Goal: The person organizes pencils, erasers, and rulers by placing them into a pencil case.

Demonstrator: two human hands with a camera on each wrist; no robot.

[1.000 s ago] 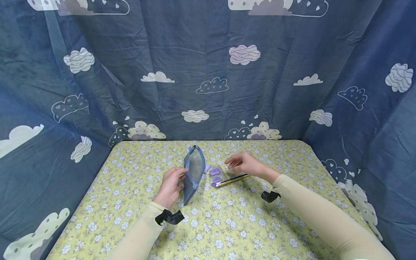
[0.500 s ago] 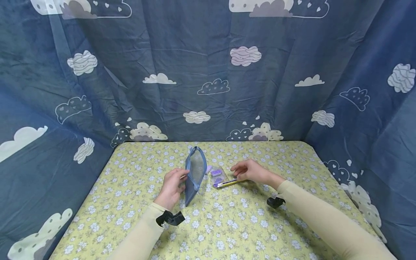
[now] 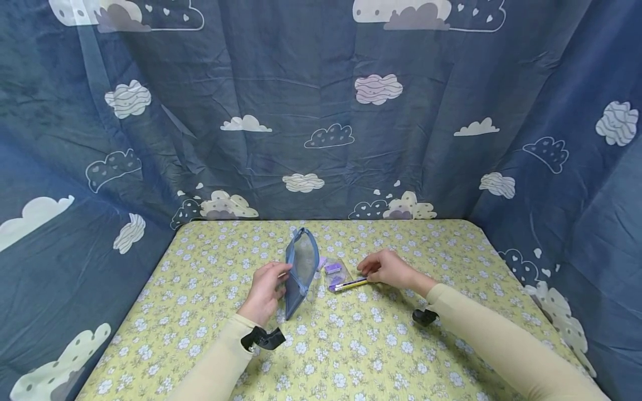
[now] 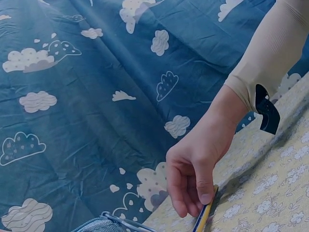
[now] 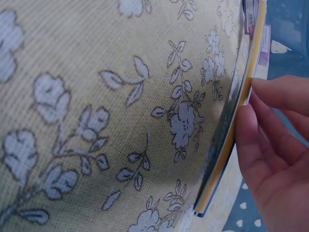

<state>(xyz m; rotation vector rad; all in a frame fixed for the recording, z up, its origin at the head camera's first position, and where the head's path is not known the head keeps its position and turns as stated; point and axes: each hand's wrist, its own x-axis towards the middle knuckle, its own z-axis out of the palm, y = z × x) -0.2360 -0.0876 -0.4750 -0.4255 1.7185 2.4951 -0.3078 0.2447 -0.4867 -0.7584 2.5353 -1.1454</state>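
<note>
In the head view my left hand point(image 3: 264, 288) holds a blue zip pouch point(image 3: 295, 301) by its near side, its mouth gaping toward the right. To the right of the pouch, my right hand point(image 3: 393, 270) pinches yellow and dark blue pencils point(image 3: 353, 284) low over the tablecloth. The right wrist view has the thumb and fingertips against the pencils point(image 5: 216, 180), partway along their length. Their white-tipped ends overlap a clear packet point(image 3: 343, 273) with a small purple item point(image 3: 332, 268) in it. In the left wrist view only the pouch's zipped edge point(image 4: 108, 220) shows.
A pale purple piece point(image 3: 321, 262) lies between the pouch and the packet. The yellow floral tablecloth point(image 3: 351, 356) covers the table, and a dark blue cloud-print curtain point(image 3: 281, 150) hangs behind it and at both sides.
My right hand has come down from above the pencils and taken hold of them, drawing slightly right. The left hand and pouch stay nearly still.
</note>
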